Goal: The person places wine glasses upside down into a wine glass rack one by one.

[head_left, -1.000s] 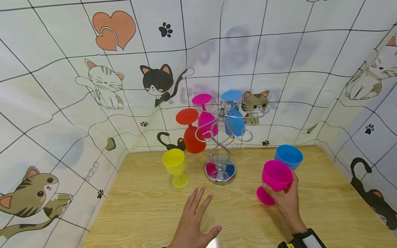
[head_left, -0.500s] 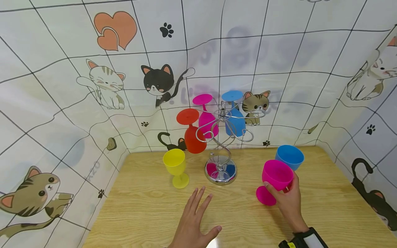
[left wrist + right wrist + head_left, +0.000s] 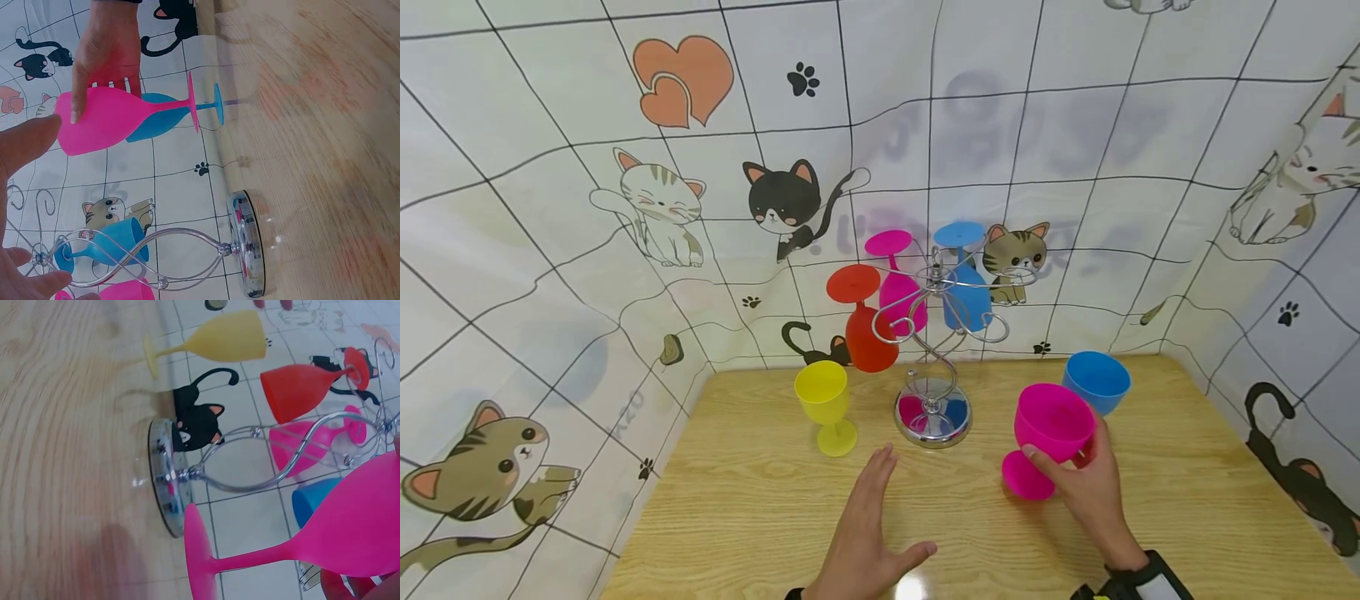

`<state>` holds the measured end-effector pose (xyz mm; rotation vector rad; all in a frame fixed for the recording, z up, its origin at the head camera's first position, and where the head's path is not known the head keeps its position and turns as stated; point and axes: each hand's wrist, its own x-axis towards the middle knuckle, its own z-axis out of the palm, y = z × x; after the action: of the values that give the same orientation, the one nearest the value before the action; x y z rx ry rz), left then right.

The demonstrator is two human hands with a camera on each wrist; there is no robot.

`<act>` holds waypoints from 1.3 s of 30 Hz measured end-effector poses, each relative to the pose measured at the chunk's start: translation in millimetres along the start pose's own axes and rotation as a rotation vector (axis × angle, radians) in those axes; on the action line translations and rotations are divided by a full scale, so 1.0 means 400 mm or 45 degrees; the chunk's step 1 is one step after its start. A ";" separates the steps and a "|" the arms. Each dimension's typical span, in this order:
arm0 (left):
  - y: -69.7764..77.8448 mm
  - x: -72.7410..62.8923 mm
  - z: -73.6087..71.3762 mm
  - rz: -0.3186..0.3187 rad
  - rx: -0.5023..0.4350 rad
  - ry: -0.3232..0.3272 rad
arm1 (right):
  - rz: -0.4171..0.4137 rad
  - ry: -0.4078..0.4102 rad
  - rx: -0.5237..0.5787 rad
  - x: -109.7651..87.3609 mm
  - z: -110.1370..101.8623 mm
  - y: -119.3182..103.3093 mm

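Note:
My right hand (image 3: 1086, 492) grips a pink plastic goblet (image 3: 1054, 421) round its bowl, thumb on the near side and fingers behind. The goblet is upright, and in the left wrist view its foot (image 3: 193, 103) is off the table. My left hand (image 3: 863, 533) holds nothing; its fingers are extended over the table, in front of the metal goblet rack (image 3: 932, 408). On the rack hang a red goblet (image 3: 871, 337), another pink goblet (image 3: 901, 300) and a blue goblet (image 3: 967, 296), all upside down. A second blue goblet (image 3: 1096, 379) stands behind the held one.
A yellow goblet (image 3: 823, 396) stands upright left of the rack. The rack's wire arms (image 3: 1000, 329) curl outward at the front and right. A cloth with cat drawings (image 3: 1000, 142) closes off the back and both sides of the wooden table (image 3: 737, 500).
My right hand has moved slightly left with the pink goblet. The left hand has turned a little, its fingers closer together. The rack and the other goblets stay where they were.

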<state>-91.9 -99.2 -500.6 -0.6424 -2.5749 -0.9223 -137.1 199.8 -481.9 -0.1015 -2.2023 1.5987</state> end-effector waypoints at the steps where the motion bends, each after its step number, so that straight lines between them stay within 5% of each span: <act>1: 0.000 0.002 0.000 -0.017 -0.024 -0.003 | -0.018 -0.010 0.017 -0.003 0.002 -0.008; 10: 0.011 0.024 -0.002 -0.267 -0.286 -0.097 | -0.108 -0.128 0.088 -0.037 0.031 -0.074; 17: 0.011 0.034 0.006 -0.361 -0.468 -0.082 | -0.177 -0.224 0.177 -0.057 0.058 -0.105; 39: 0.043 0.057 0.038 -0.274 -0.615 -0.039 | -0.134 -0.410 0.230 -0.115 0.134 -0.139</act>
<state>-104.7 -70.6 -492.7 -0.5029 -2.4905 -1.6445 -105.1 119.3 -457.3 0.3411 -2.2333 1.8501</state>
